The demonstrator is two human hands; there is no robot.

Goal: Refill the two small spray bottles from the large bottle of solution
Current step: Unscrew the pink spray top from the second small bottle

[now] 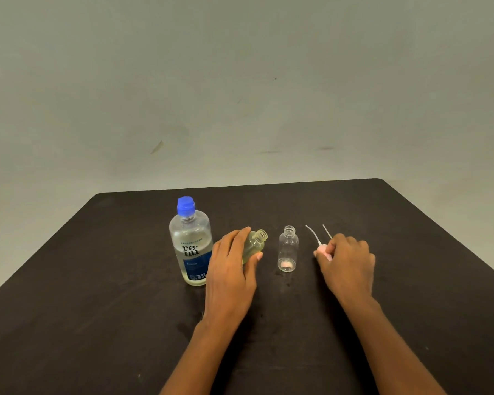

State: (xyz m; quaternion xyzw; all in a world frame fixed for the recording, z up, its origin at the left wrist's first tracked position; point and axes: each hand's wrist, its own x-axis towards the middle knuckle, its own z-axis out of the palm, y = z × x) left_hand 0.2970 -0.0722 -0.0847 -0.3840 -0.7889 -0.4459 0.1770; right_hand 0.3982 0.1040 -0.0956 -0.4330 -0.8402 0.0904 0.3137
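On the left of the dark table (97, 280) stands the large solution bottle (190, 246), upright, its blue cap (186, 206) on, the liquid inside reaching roughly its lower half. Just to its right the left hand (233, 269) is wrapped around a small bottle (254, 243) that holds pale yellowish liquid; its uncapped neck leans to the right, toward the other hand, probably so a spray head can be brought to it without spilling. By that reading this bottle has had its fill and waits for its top. Next comes the second small bottle (288, 249), upright on the table, clear, open-necked and empty as far as can be seen, with a pinkish glint at its base; nobody touches it, and it stands between the two hands where it is easy to reach for the next pour. Farthest right, the right hand (345, 260) is closed over a pale pink spray head (323, 250). Two thin white dip tubes (314, 234) stick out past the fingers, so both spray heads seem to lie there, kept clear of the open necks.
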